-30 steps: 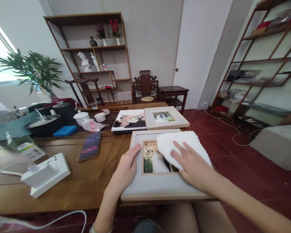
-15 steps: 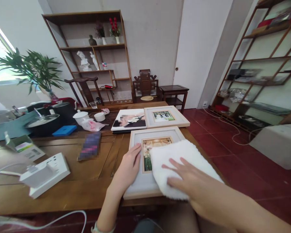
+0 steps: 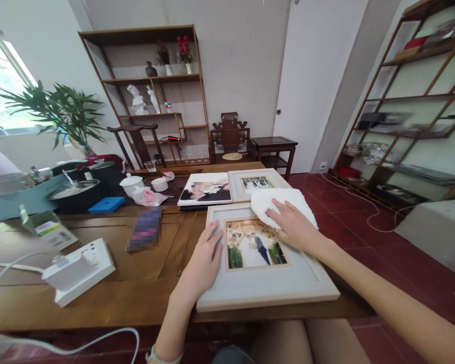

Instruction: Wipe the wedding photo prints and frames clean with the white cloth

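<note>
A light wooden picture frame [image 3: 258, 294] with a small photo of a couple in its middle lies flat on the wooden table [image 3: 144, 290] in front of me. My left hand [image 3: 205, 255] rests along its left edge, fingers stretched out over the border. Under my right hand [image 3: 293, 222] is a fluffy white cloth [image 3: 263, 202], pressed against the upper right corner of the frame with the fingers over it. Part of the cloth hangs past the frame's far edge, close to a second picture frame [image 3: 237, 183] behind.
Beside the second frame lies a photo panel [image 3: 189, 183]. To the left are a power strip [image 3: 85, 273], an opened small box [image 3: 49, 227], a blue block [image 3: 106, 204], a black pan [image 3: 76, 194] and white cups. A white cable [image 3: 91, 344] loops at the table's front edge.
My right hand has slid the white cloth up and away from me, from the frame's lower right to its far right corner, uncovering the photo. My left hand stays at the left edge.
</note>
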A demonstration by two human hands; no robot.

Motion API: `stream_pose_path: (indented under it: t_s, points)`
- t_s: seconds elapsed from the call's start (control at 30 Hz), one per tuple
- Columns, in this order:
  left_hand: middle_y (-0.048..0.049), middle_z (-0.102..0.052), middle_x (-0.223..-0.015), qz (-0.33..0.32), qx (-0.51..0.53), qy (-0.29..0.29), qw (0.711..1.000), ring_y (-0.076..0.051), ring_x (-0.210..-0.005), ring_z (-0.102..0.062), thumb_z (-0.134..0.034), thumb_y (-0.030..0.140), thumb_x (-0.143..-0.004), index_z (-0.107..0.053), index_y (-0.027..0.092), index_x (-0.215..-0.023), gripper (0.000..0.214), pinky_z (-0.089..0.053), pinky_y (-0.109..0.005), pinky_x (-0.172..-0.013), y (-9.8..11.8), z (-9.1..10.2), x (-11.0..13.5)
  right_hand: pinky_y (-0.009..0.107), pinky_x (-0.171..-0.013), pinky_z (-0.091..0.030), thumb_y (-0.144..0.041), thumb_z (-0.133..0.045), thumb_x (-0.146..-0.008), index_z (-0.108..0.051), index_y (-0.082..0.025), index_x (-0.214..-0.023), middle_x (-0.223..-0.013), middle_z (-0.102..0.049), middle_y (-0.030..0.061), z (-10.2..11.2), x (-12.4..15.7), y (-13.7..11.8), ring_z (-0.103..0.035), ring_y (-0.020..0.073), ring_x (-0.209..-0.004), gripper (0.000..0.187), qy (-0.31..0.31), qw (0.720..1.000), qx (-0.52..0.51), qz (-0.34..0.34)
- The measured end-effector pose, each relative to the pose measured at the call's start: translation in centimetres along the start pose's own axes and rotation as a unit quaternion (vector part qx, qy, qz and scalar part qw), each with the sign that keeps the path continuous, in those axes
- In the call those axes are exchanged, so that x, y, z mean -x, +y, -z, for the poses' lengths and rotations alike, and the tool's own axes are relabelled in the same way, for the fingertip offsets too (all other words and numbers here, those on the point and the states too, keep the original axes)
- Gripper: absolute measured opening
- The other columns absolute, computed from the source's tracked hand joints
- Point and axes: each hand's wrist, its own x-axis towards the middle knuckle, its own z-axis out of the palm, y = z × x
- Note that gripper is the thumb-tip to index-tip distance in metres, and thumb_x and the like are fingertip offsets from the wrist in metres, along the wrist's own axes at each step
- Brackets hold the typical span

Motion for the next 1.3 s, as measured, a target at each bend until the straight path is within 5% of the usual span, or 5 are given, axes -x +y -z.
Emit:
stream_pose_path:
  t_s: [0.17,0.47,0.8,1.0,1.3]
  points:
    - [-0.0172,-0.036,-0.145,0.015,-0.022,-0.015,1.0,-0.024,-0.135,-0.031,-0.035,0.024,-0.091,-0.049,0.006,-0.128,0.044,-0.026,-0.041,-0.112,-0.2,-0.3,0.0,0.058,-0.106,-0.021,0.006,-0.04,-0.06,-0.053,-0.015,-0.121,-0.141,-0.042,0.0144,1.0,1.3,-1.9,-0.024,0.0325,-0.135,0.065,-0.063,0.995,-0.033,0.063]
    - [-0.0154,-0.043,-0.141,0.01,-0.032,-0.006,0.999,-0.021,-0.135,-0.032,-0.032,0.019,-0.09,-0.049,0.007,-0.128,0.043,-0.026,-0.04,-0.112,-0.6,-0.7,0.0,0.052,-0.106,-0.028,0.0,-0.043,-0.051,-0.057,-0.022,-0.113,-0.142,-0.042,0.0096,7.2,8.3,-7.7,-0.031,0.0303,-0.133,0.067,-0.186,0.964,-0.15,0.116]
    - [-0.0165,-0.04,-0.143,0.009,-0.038,-0.037,0.999,-0.02,-0.136,-0.03,-0.027,0.015,-0.09,-0.047,0.002,-0.129,0.046,-0.026,-0.038,-0.113,-0.8,-0.2,-0.1,0.048,-0.108,-0.021,-0.004,-0.044,-0.067,-0.046,-0.007,-0.126,-0.139,-0.039,0.0236,0.6,0.7,-0.7,-0.028,0.031,-0.133,0.059,-0.041,0.999,-0.019,-0.011]
    - [-0.0181,-0.042,-0.141,0.006,-0.026,-0.029,0.999,-0.022,-0.135,-0.032,-0.027,0.015,-0.089,-0.049,0.001,-0.127,0.046,-0.027,-0.041,-0.112,-0.8,-0.3,-0.2,0.056,-0.104,-0.021,0.001,-0.042,-0.066,-0.051,-0.013,-0.123,-0.134,-0.049,0.0151,0.1,-2.2,-0.5,-0.023,0.0357,-0.134,0.06,-0.052,0.998,-0.022,0.017]
    - [-0.0169,-0.044,-0.14,0.001,-0.023,-0.012,1.0,-0.021,-0.135,-0.033,-0.028,0.013,-0.088,-0.05,0.001,-0.126,0.046,-0.027,-0.039,-0.112,-1.1,-0.6,-0.2,0.054,-0.107,-0.025,0.004,-0.04,-0.058,-0.053,-0.021,-0.119,-0.145,-0.037,0.007,6.3,6.6,-7.6,-0.023,0.0303,-0.136,0.067,-0.177,0.963,-0.166,0.119]
